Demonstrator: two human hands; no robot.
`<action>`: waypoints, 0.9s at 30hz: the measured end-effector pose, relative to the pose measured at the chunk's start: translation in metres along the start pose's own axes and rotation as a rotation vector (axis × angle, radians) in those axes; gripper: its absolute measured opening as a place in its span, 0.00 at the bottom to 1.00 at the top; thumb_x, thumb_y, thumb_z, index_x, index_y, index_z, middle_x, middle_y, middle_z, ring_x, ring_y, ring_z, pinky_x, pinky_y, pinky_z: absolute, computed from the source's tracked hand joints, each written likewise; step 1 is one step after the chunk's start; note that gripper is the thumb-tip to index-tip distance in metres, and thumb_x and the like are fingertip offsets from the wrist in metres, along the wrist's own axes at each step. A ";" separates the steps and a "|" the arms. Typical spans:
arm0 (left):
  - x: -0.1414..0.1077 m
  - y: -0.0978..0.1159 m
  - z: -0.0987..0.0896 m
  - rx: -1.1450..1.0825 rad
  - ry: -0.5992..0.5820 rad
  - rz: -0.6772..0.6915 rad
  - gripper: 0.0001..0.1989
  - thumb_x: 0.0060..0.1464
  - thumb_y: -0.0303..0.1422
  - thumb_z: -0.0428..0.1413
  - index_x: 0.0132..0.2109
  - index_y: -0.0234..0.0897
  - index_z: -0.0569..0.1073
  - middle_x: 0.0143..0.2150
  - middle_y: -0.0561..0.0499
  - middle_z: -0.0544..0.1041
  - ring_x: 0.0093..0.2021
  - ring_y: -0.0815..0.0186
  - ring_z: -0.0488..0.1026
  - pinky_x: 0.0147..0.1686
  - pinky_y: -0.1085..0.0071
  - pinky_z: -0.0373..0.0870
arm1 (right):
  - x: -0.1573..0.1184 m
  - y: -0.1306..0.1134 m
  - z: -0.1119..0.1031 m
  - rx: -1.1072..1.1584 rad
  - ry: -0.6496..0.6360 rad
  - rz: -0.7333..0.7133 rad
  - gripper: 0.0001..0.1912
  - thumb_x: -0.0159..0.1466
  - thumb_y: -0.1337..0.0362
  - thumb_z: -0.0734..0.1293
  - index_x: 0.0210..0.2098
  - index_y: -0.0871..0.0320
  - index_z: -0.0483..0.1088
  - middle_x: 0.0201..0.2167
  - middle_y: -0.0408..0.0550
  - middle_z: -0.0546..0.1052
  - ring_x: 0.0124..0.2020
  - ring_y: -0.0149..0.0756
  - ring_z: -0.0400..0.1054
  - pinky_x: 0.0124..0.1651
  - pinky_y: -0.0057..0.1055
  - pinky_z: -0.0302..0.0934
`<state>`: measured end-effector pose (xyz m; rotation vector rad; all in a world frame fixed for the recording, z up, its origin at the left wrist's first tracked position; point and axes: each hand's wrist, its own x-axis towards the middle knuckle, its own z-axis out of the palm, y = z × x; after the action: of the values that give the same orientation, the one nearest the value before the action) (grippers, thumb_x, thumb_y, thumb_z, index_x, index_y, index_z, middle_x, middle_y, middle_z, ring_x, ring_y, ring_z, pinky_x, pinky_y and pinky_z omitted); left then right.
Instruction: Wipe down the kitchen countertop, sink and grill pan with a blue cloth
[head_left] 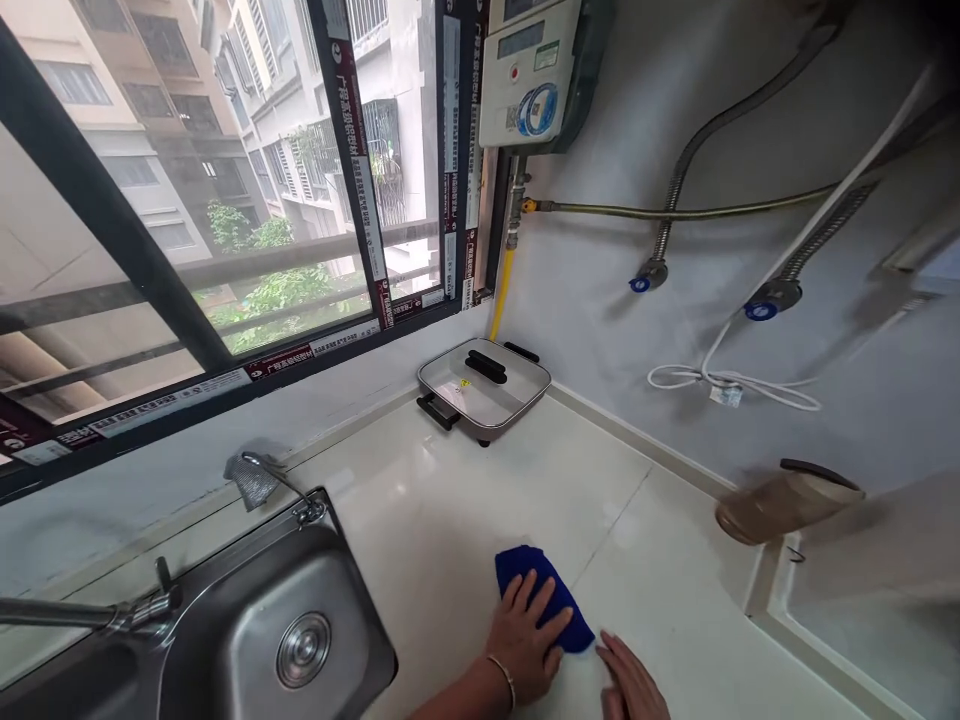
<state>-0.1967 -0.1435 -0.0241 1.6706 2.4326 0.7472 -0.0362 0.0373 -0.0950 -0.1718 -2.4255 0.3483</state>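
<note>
A folded dark blue cloth [564,632] lies on the pale countertop. My left hand [523,635], with a bracelet at the wrist, rests flat on the cloth, its fingers spread and pointing away from me. Close to the cloth's right corner is my right hand [634,685], its fingers stretched out side by side over the counter; whether its fingertips touch the cloth I cannot tell. Nothing shows in its grasp, and its lower part is cut off by the bottom of the view.
A steel sink [247,625] with a faucet [142,608] is at left, a grey mesh cloth [253,480] behind it. In the back corner sits a lidded electric pan [484,390]. A brownish jar [787,503] stands at right, beneath a coiled white cord [731,385].
</note>
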 end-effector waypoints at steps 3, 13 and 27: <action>-0.039 -0.002 -0.005 0.033 -0.032 0.000 0.34 0.60 0.42 0.51 0.70 0.59 0.46 0.75 0.56 0.40 0.74 0.52 0.40 0.69 0.44 0.52 | -0.004 -0.001 0.000 0.046 -0.021 0.048 0.19 0.65 0.65 0.59 0.54 0.57 0.69 0.55 0.53 0.75 0.55 0.45 0.70 0.52 0.41 0.70; -0.110 -0.063 -0.059 0.324 0.000 -0.181 0.38 0.57 0.32 0.54 0.69 0.58 0.48 0.75 0.54 0.46 0.73 0.52 0.46 0.67 0.45 0.55 | -0.009 -0.025 -0.010 0.142 -0.160 0.252 0.24 0.69 0.63 0.56 0.64 0.54 0.58 0.63 0.55 0.67 0.64 0.48 0.60 0.62 0.53 0.60; -0.066 -0.233 -0.145 0.487 0.257 -0.690 0.25 0.63 0.40 0.45 0.66 0.47 0.62 0.72 0.46 0.57 0.72 0.48 0.50 0.69 0.46 0.46 | -0.010 -0.021 -0.011 0.121 -0.159 0.257 0.25 0.68 0.65 0.57 0.64 0.51 0.59 0.63 0.52 0.67 0.64 0.48 0.60 0.61 0.54 0.62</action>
<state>-0.4193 -0.3171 -0.0139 0.7072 3.2592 0.2881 -0.0224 0.0171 -0.0873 -0.4185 -2.5329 0.6448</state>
